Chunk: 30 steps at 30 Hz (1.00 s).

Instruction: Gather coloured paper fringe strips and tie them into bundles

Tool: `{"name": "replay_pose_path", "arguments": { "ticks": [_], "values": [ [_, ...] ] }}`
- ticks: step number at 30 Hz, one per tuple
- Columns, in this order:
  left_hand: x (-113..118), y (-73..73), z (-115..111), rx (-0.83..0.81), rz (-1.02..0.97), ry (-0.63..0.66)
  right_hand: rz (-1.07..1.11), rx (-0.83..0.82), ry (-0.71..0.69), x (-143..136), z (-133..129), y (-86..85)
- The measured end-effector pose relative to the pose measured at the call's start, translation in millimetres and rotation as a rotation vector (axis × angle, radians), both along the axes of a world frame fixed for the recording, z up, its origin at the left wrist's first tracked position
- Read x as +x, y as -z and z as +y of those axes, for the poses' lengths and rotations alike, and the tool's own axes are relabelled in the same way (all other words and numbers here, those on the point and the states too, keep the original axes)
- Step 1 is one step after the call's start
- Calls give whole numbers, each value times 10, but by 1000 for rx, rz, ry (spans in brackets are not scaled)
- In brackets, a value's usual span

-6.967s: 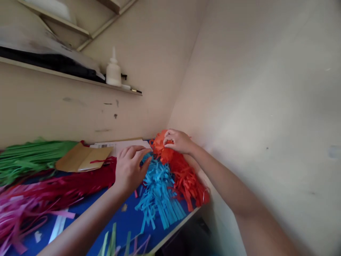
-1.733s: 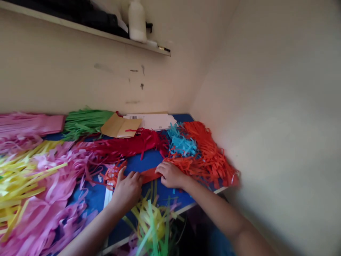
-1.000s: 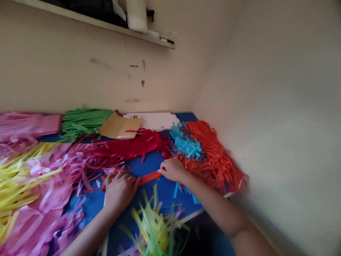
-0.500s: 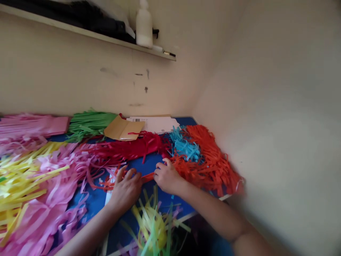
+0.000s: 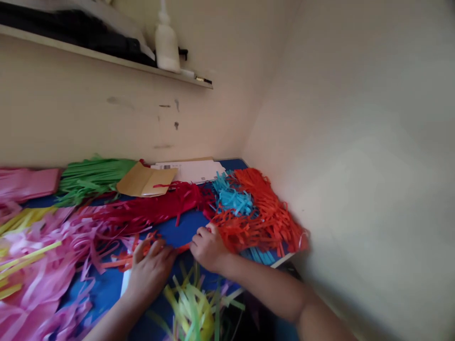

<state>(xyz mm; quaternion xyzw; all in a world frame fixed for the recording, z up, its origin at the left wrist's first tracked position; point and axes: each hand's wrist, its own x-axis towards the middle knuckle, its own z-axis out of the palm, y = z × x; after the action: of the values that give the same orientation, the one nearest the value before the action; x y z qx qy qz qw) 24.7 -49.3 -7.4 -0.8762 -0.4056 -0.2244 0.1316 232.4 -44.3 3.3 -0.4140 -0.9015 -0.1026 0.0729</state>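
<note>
An orange fringed tissue-paper tassel stretches between my hands, its middle pulled into a thin twisted band. My left hand is closed over the band's left part, and loose orange strips fan out beyond its fingers. My right hand grips the other end in a fist. Past that fist, orange strips merge with a big pile of orange fringe, so I cannot tell which belong to the tassel. Below the hands, at the near table edge, is a bunch of yellow and green paper strips.
Pink fringe, red fringe, green fringe and blue strips cover much of the blue table. A brown envelope and white papers lie behind. A shelf above holds a white bottle.
The view has swung slightly right, so everything sits further left in it. Both hands still hold the orange band. Blue strips now show beneath the orange pile, near my right forearm.
</note>
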Motion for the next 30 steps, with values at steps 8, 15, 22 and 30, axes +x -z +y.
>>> {"name": "replay_pose_path", "arguments": {
  "ticks": [8, 15, 22, 30],
  "values": [
    [-306, 258, -63, -199, -95, -6, 323, -124, 69, 518, 74, 247],
    [-323, 220, 1, -302, -232, -132, 357, -319, 189, 432, 189, 65],
    [-194, 87, 36, -300, -35, -236, 226, -432, 369, 280, 334, -46],
    [-44, -60, -25, -144, 91, -10, 18, -106, -85, 188, 170, -84]
  ]
}}
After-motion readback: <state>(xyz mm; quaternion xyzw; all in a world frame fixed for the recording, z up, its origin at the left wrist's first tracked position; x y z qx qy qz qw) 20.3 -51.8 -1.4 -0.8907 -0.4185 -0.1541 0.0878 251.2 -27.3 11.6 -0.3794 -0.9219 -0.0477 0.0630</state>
